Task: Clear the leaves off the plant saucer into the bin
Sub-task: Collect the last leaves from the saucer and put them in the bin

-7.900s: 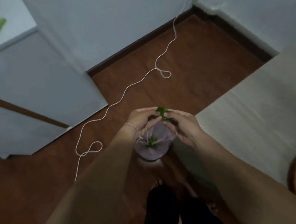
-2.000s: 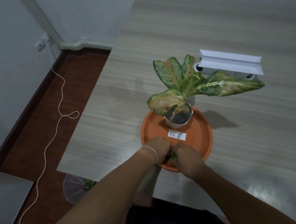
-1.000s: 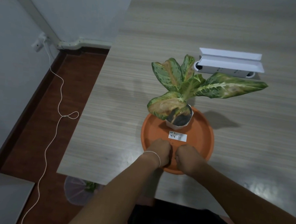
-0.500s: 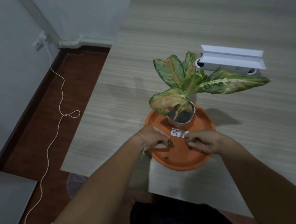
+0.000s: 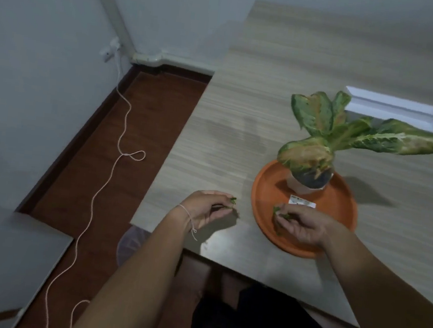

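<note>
- Step in hand, as I judge it: the carry. Both hands hold picked-up leaf scraps, and the drop into the bin is not yet made.
- Left hand: fingers pinched narrow on a small dark leaf bit that sticks out past the fingertips. The hand hovers above the table, left of the saucer and clear of its rim.
- Right hand: fingers curled close round a clump of green leaves. It sits over the saucer's near part; whether it touches the rim I cannot tell.
- Saucer: orange, just beyond and under the right hand, right of the left hand. The potted plant stands at its far side, with a white label between pot and right hand. The bare part I can see shows no more loose leaves, though the right hand hides some of it.
- Bin: on the floor, below and nearer than the left hand, mostly hidden by the table edge and the left forearm. Only a pale mesh side shows.
- Next move calls for both hands to swing left and down past the table corner, keep the pinches tight so nothing falls on the floor, and open only when above the bin's mouth.
- A look at the saucer under the right hand would settle whether another pass is needed.
</note>
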`<state>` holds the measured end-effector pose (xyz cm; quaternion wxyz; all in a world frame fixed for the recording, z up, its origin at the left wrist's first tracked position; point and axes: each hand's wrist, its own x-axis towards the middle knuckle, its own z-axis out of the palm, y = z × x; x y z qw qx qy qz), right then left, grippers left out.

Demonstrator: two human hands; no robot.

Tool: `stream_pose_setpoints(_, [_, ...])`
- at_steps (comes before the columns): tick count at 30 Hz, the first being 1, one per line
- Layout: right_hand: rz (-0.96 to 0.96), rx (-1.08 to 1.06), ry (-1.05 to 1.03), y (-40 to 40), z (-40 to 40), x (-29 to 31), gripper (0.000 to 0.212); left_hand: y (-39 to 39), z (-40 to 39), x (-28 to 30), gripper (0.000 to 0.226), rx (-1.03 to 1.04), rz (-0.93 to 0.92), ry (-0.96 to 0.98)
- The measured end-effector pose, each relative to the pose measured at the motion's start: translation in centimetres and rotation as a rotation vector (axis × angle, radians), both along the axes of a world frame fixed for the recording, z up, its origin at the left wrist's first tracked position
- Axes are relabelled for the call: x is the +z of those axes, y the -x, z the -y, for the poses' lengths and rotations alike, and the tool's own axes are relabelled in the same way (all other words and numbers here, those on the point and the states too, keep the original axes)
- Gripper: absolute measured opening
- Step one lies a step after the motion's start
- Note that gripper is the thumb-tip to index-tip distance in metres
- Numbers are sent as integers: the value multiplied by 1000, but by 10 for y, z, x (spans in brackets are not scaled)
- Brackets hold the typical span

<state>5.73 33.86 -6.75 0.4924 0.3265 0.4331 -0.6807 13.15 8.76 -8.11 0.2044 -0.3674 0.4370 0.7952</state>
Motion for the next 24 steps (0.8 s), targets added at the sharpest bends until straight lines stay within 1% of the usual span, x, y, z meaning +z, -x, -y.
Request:
stream_pose_setpoints(3, [-3, 89, 12, -16, 56, -2, 19, -33, 42, 2, 16, 165, -33, 46])
stream_pose_setpoints(8, [-71, 213, 25, -41, 161, 6, 18, -103, 122, 9, 14, 464, -32, 163])
stream_pose_setpoints(12, [-143, 266, -7, -69, 253, 8, 15, -160, 177, 14, 13, 692, -3, 186])
stream_pose_setpoints(16, [-202, 413, -19, -109, 338, 5, 15, -201, 214, 7, 14, 888, 20, 201])
stream_pose_setpoints(19, [-236, 504, -34, -143, 387, -8, 15, -221, 231, -13, 14, 969, 43, 192])
stream_pose_setpoints(21, [-284, 578, -74, -164, 407, -29, 15, -231, 239, -33, 13, 1004, 70, 185])
stream_pose_setpoints(22, [-333, 623, -101, -175, 413, -43, 13, -237, 243, -45, 14, 1009, 90, 199])
stream_pose_setpoints(24, [-510, 798, -176, -192, 421, -76, 8, -246, 248, -77, 15, 984, 140, 224])
